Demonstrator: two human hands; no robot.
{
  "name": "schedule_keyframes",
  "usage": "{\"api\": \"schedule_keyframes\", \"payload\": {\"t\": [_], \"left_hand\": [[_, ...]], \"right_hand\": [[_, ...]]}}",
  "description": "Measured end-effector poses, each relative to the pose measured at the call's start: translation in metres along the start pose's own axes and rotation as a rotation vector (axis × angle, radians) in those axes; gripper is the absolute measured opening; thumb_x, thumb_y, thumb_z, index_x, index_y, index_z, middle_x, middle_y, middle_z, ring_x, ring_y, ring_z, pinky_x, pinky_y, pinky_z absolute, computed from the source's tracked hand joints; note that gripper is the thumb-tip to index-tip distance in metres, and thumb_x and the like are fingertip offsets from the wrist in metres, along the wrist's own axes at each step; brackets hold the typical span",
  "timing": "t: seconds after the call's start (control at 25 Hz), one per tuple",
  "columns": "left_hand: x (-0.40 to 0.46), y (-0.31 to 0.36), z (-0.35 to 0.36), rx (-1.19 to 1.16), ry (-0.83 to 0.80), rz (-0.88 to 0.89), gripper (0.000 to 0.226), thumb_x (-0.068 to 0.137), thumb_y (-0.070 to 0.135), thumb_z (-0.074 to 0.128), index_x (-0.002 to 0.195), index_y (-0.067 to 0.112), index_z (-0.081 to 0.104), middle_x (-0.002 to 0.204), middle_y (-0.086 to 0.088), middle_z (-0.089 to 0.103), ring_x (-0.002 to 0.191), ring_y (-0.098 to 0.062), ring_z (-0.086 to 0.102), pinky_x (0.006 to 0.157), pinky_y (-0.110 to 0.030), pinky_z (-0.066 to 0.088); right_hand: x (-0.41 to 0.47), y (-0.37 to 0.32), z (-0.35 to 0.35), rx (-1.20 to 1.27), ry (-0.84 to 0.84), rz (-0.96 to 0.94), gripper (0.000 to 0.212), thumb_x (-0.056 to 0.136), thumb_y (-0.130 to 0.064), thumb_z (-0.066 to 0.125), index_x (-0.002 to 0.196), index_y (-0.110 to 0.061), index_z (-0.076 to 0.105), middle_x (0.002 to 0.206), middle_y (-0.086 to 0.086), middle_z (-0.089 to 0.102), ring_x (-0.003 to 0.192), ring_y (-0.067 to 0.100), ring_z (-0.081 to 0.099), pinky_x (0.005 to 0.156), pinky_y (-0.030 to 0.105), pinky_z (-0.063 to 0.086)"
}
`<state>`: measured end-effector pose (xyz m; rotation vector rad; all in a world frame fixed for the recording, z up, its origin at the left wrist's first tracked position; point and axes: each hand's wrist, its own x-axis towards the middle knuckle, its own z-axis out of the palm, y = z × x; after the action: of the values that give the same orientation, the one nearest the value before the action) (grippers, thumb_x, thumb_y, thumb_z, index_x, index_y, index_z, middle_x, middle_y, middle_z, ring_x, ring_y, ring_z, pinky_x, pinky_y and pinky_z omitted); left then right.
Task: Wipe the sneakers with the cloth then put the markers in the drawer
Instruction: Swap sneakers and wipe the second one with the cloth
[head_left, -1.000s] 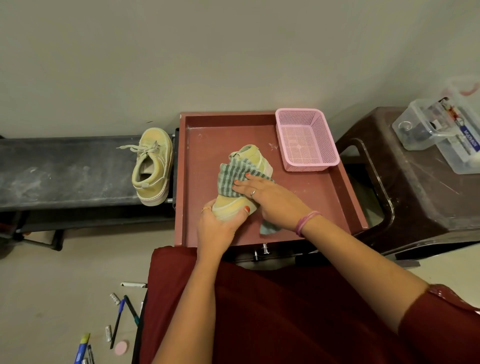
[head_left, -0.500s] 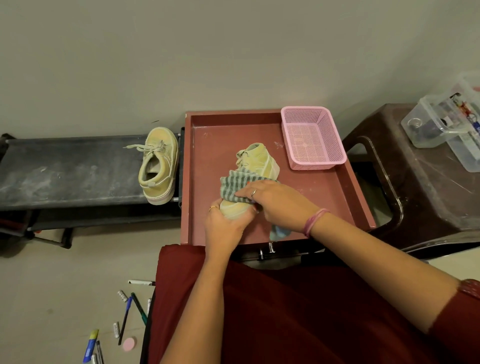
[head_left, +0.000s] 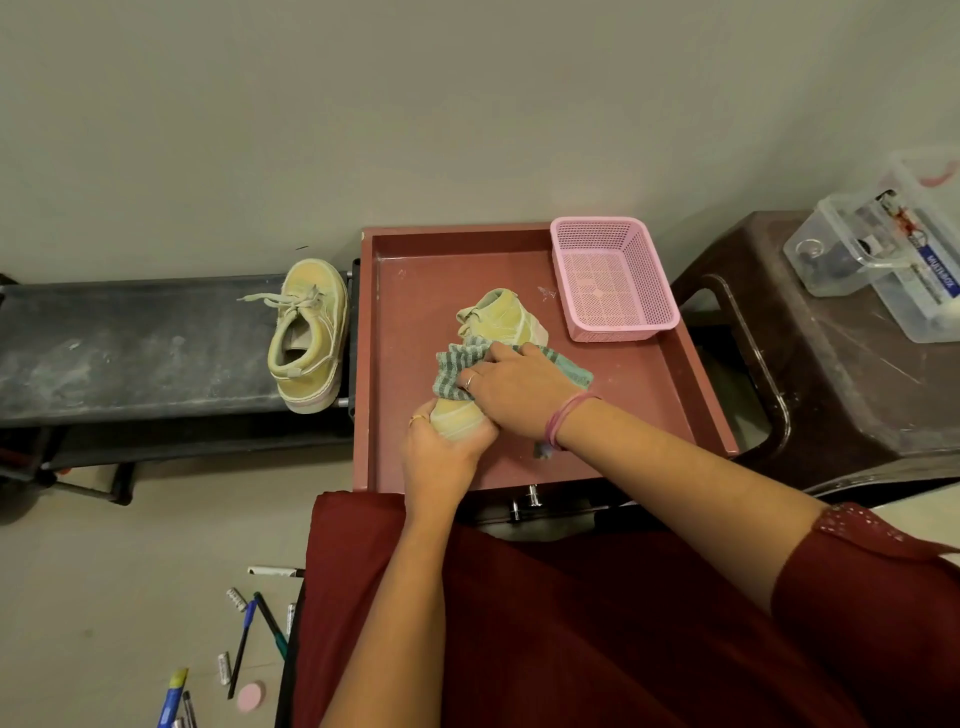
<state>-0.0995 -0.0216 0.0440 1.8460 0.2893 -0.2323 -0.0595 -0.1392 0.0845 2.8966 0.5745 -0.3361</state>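
A pale yellow sneaker (head_left: 501, 319) lies on its side on the red table top (head_left: 415, 291). My left hand (head_left: 441, 457) grips its toe end. My right hand (head_left: 519, 389) presses a green striped cloth (head_left: 454, 366) against the shoe's middle, fingers curled over the fabric. The second sneaker (head_left: 309, 338) stands apart on the dark bench (head_left: 130, 343) to the left. Several markers and pens (head_left: 249, 639) lie scattered on the floor at bottom left. The drawer's handle (head_left: 524, 504) shows just below the table's front edge.
A pink mesh basket (head_left: 613, 280) sits at the table's back right corner. A brown plastic stool (head_left: 831, 364) on the right carries clear storage boxes (head_left: 893, 244). My red-clothed lap fills the bottom of the view. A wall runs close behind.
My right hand has slid the cloth slightly up along the sneaker and the cloth's loose end now trails to the right. The left hand keeps its grip on the toe.
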Motion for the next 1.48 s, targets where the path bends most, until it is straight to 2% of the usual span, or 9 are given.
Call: {"api": "schedule_keyframes", "payload": {"t": [0.16,0.36,0.52,0.64,0.8,0.88,1.12,1.32,1.48], "left_hand": [[0.000,-0.002,0.000,0.037,0.000,0.017,0.046,0.070,0.025,0.083,0.097,0.028,0.046,0.075,0.019,0.050,0.066,0.007,0.048,0.050,-0.001,0.038],[0.001,-0.005,0.004,0.098,0.006,0.057,0.062,0.063,0.040,0.086,0.114,0.021,0.056,0.093,0.011,0.060,0.082,-0.004,0.056,0.061,-0.008,0.039],[0.004,-0.006,0.008,0.076,0.021,0.064,0.069,0.064,0.038,0.085,0.123,0.018,0.056,0.093,0.014,0.058,0.089,-0.007,0.057,0.067,-0.013,0.041],[0.004,-0.005,0.009,0.098,0.034,0.093,0.065,0.063,0.037,0.085,0.119,0.019,0.058,0.092,0.016,0.059,0.087,-0.005,0.056,0.066,-0.009,0.039],[0.004,-0.005,0.009,0.061,0.026,0.061,0.059,0.061,0.035,0.087,0.111,0.026,0.057,0.085,0.019,0.058,0.086,-0.006,0.059,0.062,-0.006,0.040],[0.004,-0.007,0.007,0.040,0.028,0.040,0.059,0.059,0.035,0.086,0.111,0.028,0.057,0.088,0.017,0.061,0.083,-0.004,0.061,0.064,-0.012,0.043],[0.006,-0.010,0.006,0.040,0.028,0.047,0.055,0.062,0.039,0.085,0.109,0.027,0.059,0.085,0.020,0.060,0.082,-0.001,0.060,0.058,-0.004,0.042],[0.012,-0.012,0.004,-0.036,0.051,-0.021,0.057,0.068,0.036,0.084,0.116,0.020,0.058,0.092,0.013,0.062,0.082,-0.003,0.059,0.057,-0.004,0.041],[0.015,-0.016,0.004,-0.101,0.034,-0.062,0.052,0.071,0.036,0.081,0.113,0.021,0.056,0.087,0.022,0.057,0.078,0.009,0.054,0.058,-0.006,0.042]], "right_hand": [[-0.003,0.006,-0.006,0.216,-0.059,0.007,0.042,0.088,-0.005,0.043,0.127,-0.019,0.054,0.105,0.005,0.063,0.112,0.024,0.045,0.077,0.034,0.036],[-0.022,0.030,-0.022,0.702,-0.157,0.073,0.053,0.080,0.010,0.043,0.117,-0.021,0.065,0.119,0.001,0.064,0.110,0.018,0.056,0.095,0.031,0.046],[-0.025,0.061,-0.037,0.969,0.082,0.291,0.053,0.080,0.014,0.040,0.114,-0.017,0.067,0.117,0.002,0.064,0.108,0.015,0.057,0.093,0.026,0.048],[-0.009,0.058,-0.021,0.746,0.266,0.192,0.052,0.082,0.011,0.044,0.123,-0.017,0.062,0.123,0.004,0.063,0.116,0.020,0.055,0.104,0.032,0.039],[-0.002,0.020,0.018,0.152,-0.014,-0.054,0.051,0.095,-0.005,0.038,0.146,-0.013,0.032,0.152,0.008,0.033,0.142,0.026,0.023,0.115,0.040,0.024],[-0.009,0.014,0.017,0.102,-0.025,-0.066,0.052,0.096,-0.006,0.036,0.146,-0.012,0.029,0.153,0.009,0.030,0.144,0.024,0.020,0.117,0.035,0.018],[-0.036,0.024,0.000,0.758,0.057,0.175,0.057,0.083,0.011,0.039,0.122,-0.024,0.063,0.127,-0.001,0.061,0.119,0.016,0.054,0.100,0.025,0.042],[-0.061,0.059,0.004,1.366,0.222,0.543,0.055,0.083,0.013,0.038,0.095,-0.031,0.070,0.105,0.004,0.069,0.093,0.030,0.064,0.088,0.048,0.051],[-0.051,0.062,0.023,1.385,0.402,0.707,0.060,0.086,0.011,0.034,0.130,-0.026,0.055,0.123,0.003,0.059,0.087,0.015,0.061,0.082,0.035,0.055]]}}
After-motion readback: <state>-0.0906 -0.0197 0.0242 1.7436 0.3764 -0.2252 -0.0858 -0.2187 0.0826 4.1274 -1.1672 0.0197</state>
